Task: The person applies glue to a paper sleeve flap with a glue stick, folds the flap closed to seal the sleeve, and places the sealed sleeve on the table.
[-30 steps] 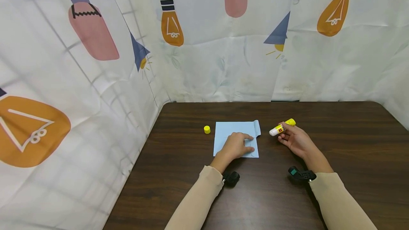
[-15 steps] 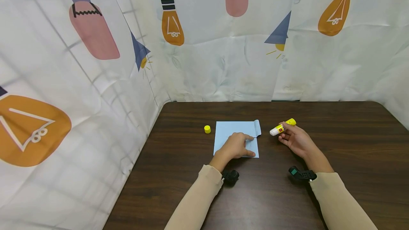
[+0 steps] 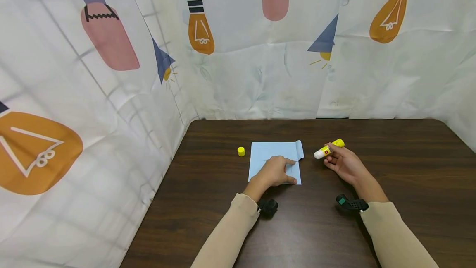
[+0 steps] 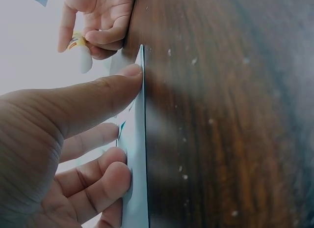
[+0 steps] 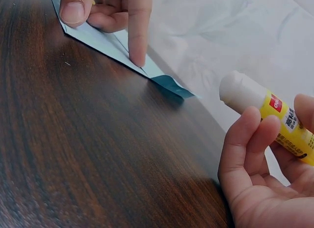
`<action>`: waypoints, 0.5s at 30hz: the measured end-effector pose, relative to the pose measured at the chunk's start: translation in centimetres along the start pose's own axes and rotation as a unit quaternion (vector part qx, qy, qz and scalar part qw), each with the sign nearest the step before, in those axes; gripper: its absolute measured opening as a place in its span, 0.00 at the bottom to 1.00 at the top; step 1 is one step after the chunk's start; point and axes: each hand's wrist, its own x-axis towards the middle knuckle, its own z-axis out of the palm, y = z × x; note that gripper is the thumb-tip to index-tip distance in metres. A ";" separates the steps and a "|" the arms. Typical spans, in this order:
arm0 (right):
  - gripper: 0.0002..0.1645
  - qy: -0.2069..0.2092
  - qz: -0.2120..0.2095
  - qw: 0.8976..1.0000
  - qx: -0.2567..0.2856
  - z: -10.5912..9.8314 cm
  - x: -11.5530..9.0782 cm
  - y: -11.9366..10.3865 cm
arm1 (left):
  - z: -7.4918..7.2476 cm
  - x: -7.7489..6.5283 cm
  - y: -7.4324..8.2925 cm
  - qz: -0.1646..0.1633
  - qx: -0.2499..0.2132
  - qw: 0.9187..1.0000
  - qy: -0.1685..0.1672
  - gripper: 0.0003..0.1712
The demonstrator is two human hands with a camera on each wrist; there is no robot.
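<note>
**Blue paper [image 3: 273, 149] beneath the left hand [image 3: 274, 172]; glue stick [image 3: 324, 151] in the right hand [image 3: 346, 163]**

Beginning at the left, we note a white cloth [image 3: 223, 86] printed with lamps, which continues along the far side of the dark brown table [image 3: 297, 235]. Next we find a small yellow cap [image 3: 241, 151] sitting on the table, near the paper's left edge. The paper lies on the table, toward its far edge. Upon it we see the left hand, thumb and index finger spread well apart: the thumb rests by the near right corner, the index fingertip touches the sheet beside a slit, and the grip encloses nothing. At the paper's far right corner we observe a flap [image 3: 299, 150] curling upward. Farther right, apart from the paper, we see the right hand holding the glue stick above the table, thumb and fingers closed about its yellow, labelled barrel. Its white end points left and slightly near, toward the paper; its yellow end points right and far. Both forearms, we note, wear beige sleeves [image 3: 228, 230].
</note>
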 end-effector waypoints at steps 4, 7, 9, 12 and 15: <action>0.11 0.001 0.001 1.000 -0.003 0.1 0.0 -0.1 | 0.0 -0.1 0.1 0.001 0.004 1.000 0.000 0.38; 0.11 0.001 0.002 1.000 -0.004 0.0 0.0 -0.1 | 0.0 -0.1 0.2 0.005 0.006 1.000 -0.002 0.38; 0.11 0.000 0.004 1.000 -0.002 0.0 -0.1 -0.1 | 0.0 -0.2 0.2 0.008 0.006 1.000 -0.006 0.37; 0.12 0.000 0.005 1.000 0.002 0.1 -0.1 -0.1 | -0.1 -0.2 0.2 0.011 0.005 1.000 -0.012 0.36; 0.12 0.000 0.005 1.000 0.006 0.0 -0.1 -0.1 | -0.1 -0.2 0.1 0.014 0.004 1.000 -0.014 0.34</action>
